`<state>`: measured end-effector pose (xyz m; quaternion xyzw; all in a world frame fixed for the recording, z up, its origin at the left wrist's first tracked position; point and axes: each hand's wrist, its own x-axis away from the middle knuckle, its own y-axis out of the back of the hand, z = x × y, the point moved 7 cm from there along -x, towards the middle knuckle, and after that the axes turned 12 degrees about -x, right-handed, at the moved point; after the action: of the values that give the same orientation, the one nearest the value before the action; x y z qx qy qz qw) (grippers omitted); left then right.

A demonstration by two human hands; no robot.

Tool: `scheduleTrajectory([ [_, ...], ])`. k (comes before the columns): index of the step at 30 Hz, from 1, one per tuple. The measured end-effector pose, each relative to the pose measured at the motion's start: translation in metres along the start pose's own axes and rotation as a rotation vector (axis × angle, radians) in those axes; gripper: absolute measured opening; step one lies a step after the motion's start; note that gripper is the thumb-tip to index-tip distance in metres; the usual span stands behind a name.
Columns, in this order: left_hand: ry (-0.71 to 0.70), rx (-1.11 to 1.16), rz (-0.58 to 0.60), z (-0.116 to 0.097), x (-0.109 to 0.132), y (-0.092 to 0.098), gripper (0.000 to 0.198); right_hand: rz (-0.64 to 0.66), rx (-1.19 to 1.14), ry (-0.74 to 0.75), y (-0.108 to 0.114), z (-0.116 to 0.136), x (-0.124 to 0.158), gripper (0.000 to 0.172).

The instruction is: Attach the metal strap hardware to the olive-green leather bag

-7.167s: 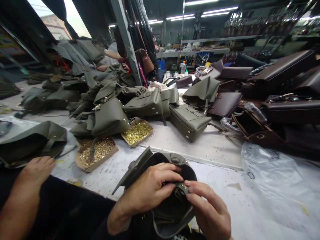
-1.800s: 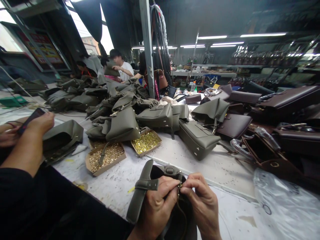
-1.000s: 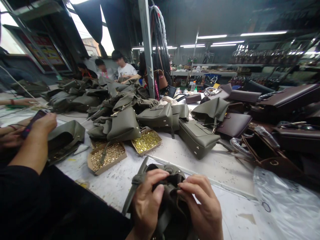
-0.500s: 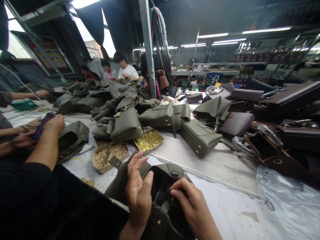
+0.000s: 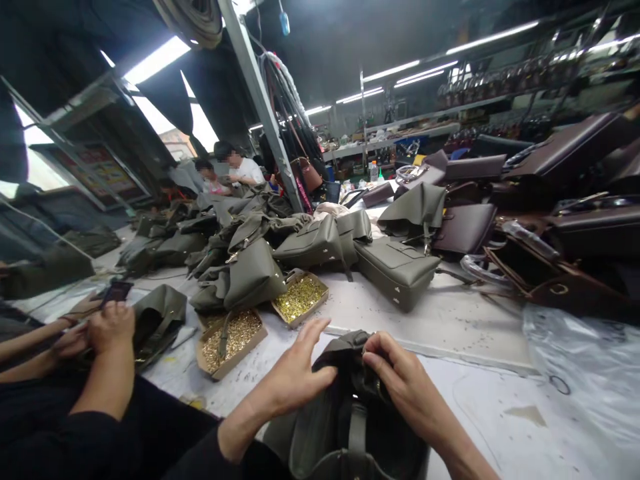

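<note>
An olive-green leather handbag [image 5: 345,427] lies open at the near edge of the white table [image 5: 440,327], right in front of me. My left hand [image 5: 295,377] rests on the bag's left rim with fingers stretched out and apart, holding nothing. My right hand [image 5: 400,383] is closed in a pinch on the bag's top rim near its small metal fitting. Two shallow cardboard trays of brass hardware [image 5: 300,298] [image 5: 231,331] sit just beyond the bag.
A person on my left [image 5: 107,353] holds a phone [image 5: 116,291] over another olive bag [image 5: 159,320]. Piles of olive bags [image 5: 250,253] and brown bags [image 5: 565,200] crowd the far side. Crumpled clear plastic [image 5: 590,373] lies at right. Other people sit at the back left.
My view has tilted and shifted. My left hand has opened and moved to the bag's left rim. My right hand has risen to pinch the top rim.
</note>
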<state>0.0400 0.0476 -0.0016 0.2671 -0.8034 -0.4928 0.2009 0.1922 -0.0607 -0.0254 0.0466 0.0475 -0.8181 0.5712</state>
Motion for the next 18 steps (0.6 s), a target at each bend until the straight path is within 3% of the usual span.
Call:
scheduleTrajectory([
  [4,-0.103,-0.451,0.201,-0.029,-0.026,-0.002,0.032,0.071,-0.031,0.007,0.002,0.005,-0.004,0.013],
  [6,-0.122,-0.581,0.229,-0.04,-0.038,-0.006,0.023,0.071,-0.032,0.032,0.006,0.006,-0.006,0.012],
  [11,-0.262,-0.438,-0.033,-0.061,-0.056,-0.008,0.026,0.046,-0.219,0.019,0.026,-0.006,-0.009,0.019],
  [15,-0.447,-0.258,-0.132,-0.066,-0.055,-0.012,0.021,0.064,-0.436,-0.03,0.035,-0.014,-0.007,0.028],
  [18,-0.511,-0.297,-0.207,-0.066,-0.053,-0.014,0.022,0.071,-0.613,-0.105,0.037,-0.018,-0.006,0.032],
])
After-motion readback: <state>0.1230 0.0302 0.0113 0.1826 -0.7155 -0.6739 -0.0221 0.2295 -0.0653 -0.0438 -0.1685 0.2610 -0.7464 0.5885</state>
